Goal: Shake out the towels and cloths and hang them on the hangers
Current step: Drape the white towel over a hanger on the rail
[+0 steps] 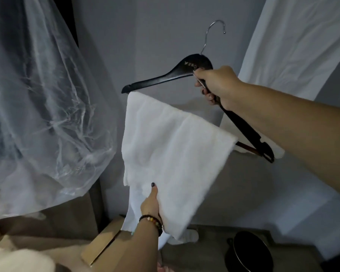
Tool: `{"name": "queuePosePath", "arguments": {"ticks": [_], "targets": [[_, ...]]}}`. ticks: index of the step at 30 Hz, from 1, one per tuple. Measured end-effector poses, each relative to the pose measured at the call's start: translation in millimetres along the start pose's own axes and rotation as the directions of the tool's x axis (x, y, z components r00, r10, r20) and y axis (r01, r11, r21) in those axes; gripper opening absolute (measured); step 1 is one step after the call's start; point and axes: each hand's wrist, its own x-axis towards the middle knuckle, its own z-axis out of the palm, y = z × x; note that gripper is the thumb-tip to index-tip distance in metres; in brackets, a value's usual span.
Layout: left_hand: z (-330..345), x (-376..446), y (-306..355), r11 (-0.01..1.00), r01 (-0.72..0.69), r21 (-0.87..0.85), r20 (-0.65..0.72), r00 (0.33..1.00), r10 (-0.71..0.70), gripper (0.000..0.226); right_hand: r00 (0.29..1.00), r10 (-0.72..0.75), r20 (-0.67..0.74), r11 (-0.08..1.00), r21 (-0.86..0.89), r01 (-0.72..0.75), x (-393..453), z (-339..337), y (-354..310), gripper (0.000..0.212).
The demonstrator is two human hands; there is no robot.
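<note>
You're holding a black hanger (166, 77) with pale lettering near its neck, a silver hook (214, 32) and a reddish-brown lower bar (247, 149) — over it a plain white towel (175, 146). Your left wrist wears a bracelet (152, 221) of dark beads mixed with orange and yellow ones — thumbnail dark-painted

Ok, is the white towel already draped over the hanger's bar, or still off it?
On it. The white towel hangs folded over the bar of the black hanger, which the right hand grips; the left hand holds the towel's lower part.
</note>
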Motion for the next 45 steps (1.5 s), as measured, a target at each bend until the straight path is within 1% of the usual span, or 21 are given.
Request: {"name": "queuePosePath", "arguments": {"ticks": [2,3,7,14,17,20,22,23,24,25,27,29,31,33,35,37,38,40,42,43,45], "targets": [[-5.8,-1.4,5.2,0.987,-0.065,0.148,-0.273,0.956,0.104,0.087,0.999,0.038,-0.033,0.999,0.015,-0.038,6.8,-5.7,4.5,0.033],[-9.3,0.0,6.7,0.977,-0.095,0.190,-0.344,0.926,0.157,0.082,0.997,0.058,-0.053,0.998,0.022,-0.056,9.8,-9.1,7.6,0.034],[-23.3,1.0,7.7,0.950,-0.186,0.249,-0.415,0.866,0.278,0.057,0.987,0.095,-0.128,0.994,0.069,-0.087,20.0,-20.9,18.0,0.031],[-43.8,-10.7,2.8,0.916,-0.195,0.351,-0.441,0.828,0.346,0.051,0.987,0.062,-0.150,0.998,0.005,-0.062,34.0,-34.3,2.0,0.033],[-48.5,-12.2,4.3,0.899,-0.118,0.421,-0.403,0.864,0.302,0.057,0.989,0.004,-0.145,0.999,-0.045,-0.010,38.6,-41.7,-12.4,0.032],[-44.2,-5.2,9.9,0.800,-0.023,0.599,-0.290,0.925,0.244,0.062,0.988,-0.103,-0.113,0.991,-0.095,0.093,41.6,-49.2,-32.4,0.031],[-39.2,5.2,27.8,0.738,-0.035,0.674,-0.231,0.939,0.255,0.057,0.978,-0.185,-0.095,0.977,-0.122,0.173,43.0,-56.9,-43.6,0.033],[-31.6,2.3,45.0,0.733,-0.082,0.675,-0.219,0.927,0.305,0.051,0.972,-0.218,-0.085,0.970,-0.128,0.206,43.5,-61.2,-47.4,0.035],[-20.7,-6.9,67.5,0.741,-0.156,0.653,-0.228,0.893,0.389,0.043,0.967,-0.244,-0.076,0.964,-0.127,0.233,44.3,-65.7,-50.0,0.036],[-6.3,-17.4,92.6,0.726,-0.284,0.626,-0.227,0.825,0.518,0.039,0.962,-0.265,-0.068,0.959,-0.124,0.255,45.3,-70.1,-51.2,0.039],[32.5,-54.1,146.7,0.601,-0.521,0.606,-0.158,0.662,0.733,0.038,0.952,-0.301,-0.049,0.949,-0.115,0.294,46.8,-77.6,-50.1,0.043],[77.7,-87.7,190.8,0.374,-0.659,0.652,-0.017,0.481,0.876,0.050,0.940,-0.341,-0.026,0.936,-0.109,0.336,47.6,-85.1,-46.8,0.044],[118.7,-116.4,218.2,0.105,-0.734,0.671,0.173,0.293,0.940,0.052,0.930,-0.367,-0.007,0.926,-0.091,0.365,48.8,-93.3,-42.8,0.044],[152.3,-133.3,232.0,-0.161,-0.734,0.660,0.354,0.114,0.928,0.048,0.926,-0.378,0.009,0.924,-0.057,0.378,51.9,-101.2,-39.8,0.042],[181.1,-142.6,238.2,-0.355,-0.652,0.670,0.475,0.010,0.880,0.047,0.918,-0.396,0.026,0.918,-0.026,0.396,57.3,-106.4,-38.6,0.042],[203.3,-143.6,247.1,-0.474,-0.533,0.701,0.522,-0.069,0.850,0.045,0.909,-0.415,0.041,0.909,-0.009,0.416,64.1,-107.4,-39.4,0.043],[211.2,-142.6,252.7,-0.518,-0.476,0.711,0.549,-0.086,0.832,0.042,0.905,-0.422,0.048,0.906,-0.002,0.422,68.1,-106.7,-40.9,0.043],[220.8,-140.4,270.8,-0.586,-0.369,0.722,0.613,-0.051,0.788,0.032,0.897,-0.437,0.063,0.899,0.001,0.438,79.3,-103.3,-46.1,0.044],[224.7,-138.1,294.1,-0.615,-0.359,0.702,0.656,-0.011,0.755,0.026,0.880,-0.471,0.067,0.882,-0.005,0.472,93.1,-97.9,-55.7,0.044],[226.0,-136.8,306.5,-0.617,-0.371,0.694,0.661,-0.012,0.750,0.026,0.864,-0.498,0.065,0.866,-0.010,0.500,100.6,-95.1,-62.1,0.044],[228.1,-133.1,331.0,-0.626,-0.373,0.685,0.657,-0.054,0.752,0.029,0.813,-0.579,0.057,0.812,-0.057,0.582,116.5,-89.4,-76.5,0.038]]}}
